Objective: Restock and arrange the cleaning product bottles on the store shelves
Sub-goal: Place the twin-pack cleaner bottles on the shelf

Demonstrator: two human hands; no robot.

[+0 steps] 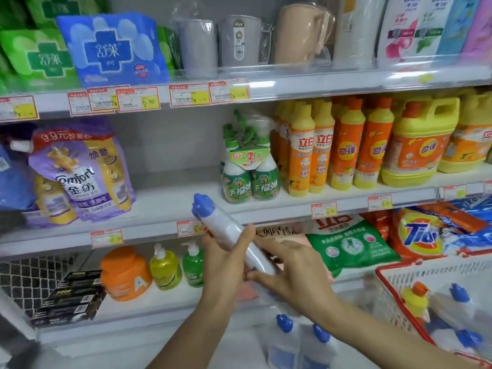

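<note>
slim white bottle point(225, 224) in left hand point(222, 262), right hand point(294, 272).

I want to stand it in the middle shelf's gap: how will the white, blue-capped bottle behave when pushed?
The white bottle looks tall and narrow, so it would probably tip if nudged near its blue cap. Its smooth plastic may be slippery; the left hand and right hand both grip it. Laid flat, its rounded body would likely roll.
</note>
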